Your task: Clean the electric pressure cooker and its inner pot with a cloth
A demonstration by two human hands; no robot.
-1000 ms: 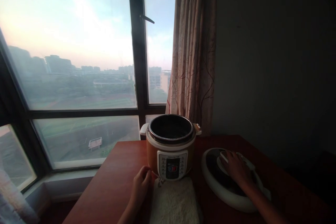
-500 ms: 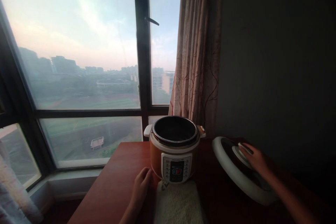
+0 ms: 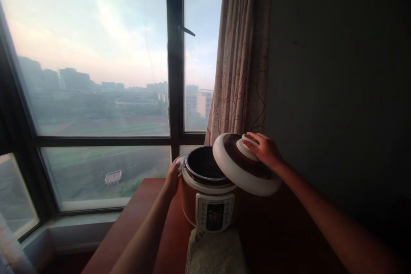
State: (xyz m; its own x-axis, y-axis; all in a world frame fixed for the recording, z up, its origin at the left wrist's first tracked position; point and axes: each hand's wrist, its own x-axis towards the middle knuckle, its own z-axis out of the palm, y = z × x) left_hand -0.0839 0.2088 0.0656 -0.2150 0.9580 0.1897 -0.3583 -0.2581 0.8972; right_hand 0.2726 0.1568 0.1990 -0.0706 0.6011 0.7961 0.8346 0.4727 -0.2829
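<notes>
An orange and white electric pressure cooker [image 3: 210, 199] stands on a reddish wooden table [image 3: 144, 218], its dark inner pot uncovered. My right hand [image 3: 263, 150] grips the white knob handle of the round lid [image 3: 244, 167], which hangs tilted in the air over the cooker's right rim. My left hand [image 3: 172, 176] rests against the cooker's upper left side by its white side handle, fingers curled on it. A control panel with buttons faces me on the cooker's front.
A cream towel [image 3: 215, 251] lies on the table just in front of the cooker. Behind it are a large window [image 3: 96, 72] with a dark frame and a patterned curtain [image 3: 240, 51]. A dark wall fills the right side.
My right hand lifted the lid off the table at the right and carried it up and left over the cooker. My left hand moved from the table up to the cooker's left side.
</notes>
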